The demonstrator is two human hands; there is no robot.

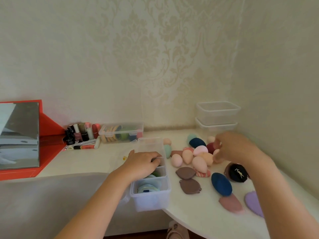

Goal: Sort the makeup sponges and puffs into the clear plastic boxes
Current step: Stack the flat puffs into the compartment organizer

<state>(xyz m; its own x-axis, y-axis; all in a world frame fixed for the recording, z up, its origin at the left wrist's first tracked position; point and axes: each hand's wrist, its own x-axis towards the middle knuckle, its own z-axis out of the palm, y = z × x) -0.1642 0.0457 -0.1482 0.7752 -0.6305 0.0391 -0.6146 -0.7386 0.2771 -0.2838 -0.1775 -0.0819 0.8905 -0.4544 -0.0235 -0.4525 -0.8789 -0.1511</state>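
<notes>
A clear divided box (150, 200) stands at the table's front edge, with pale blue round puffs (148, 187) in its near compartment. My left hand (142, 163) lies over the box's left wall, thumb outside and fingers curled into the middle compartment. To the right lies a pile of peach egg-shaped sponges (199, 163), with dark blue (221, 184), brown (185, 173), pink (231, 203) and purple (253, 202) puffs and a black round puff (237, 172) around it. My right hand (236, 150), blurred, reaches into the pile's far side, its fingers and thumb curled around a pale pink sponge (216, 152).
Two empty clear boxes (217, 116) are stacked in the back right corner. A closed clear box of puffs (121, 131) and several cosmetics bottles (79, 133) stand along the wall. A red-framed mirror (19, 135) stands at the left. The table's front edge (189, 219) curves away to the right.
</notes>
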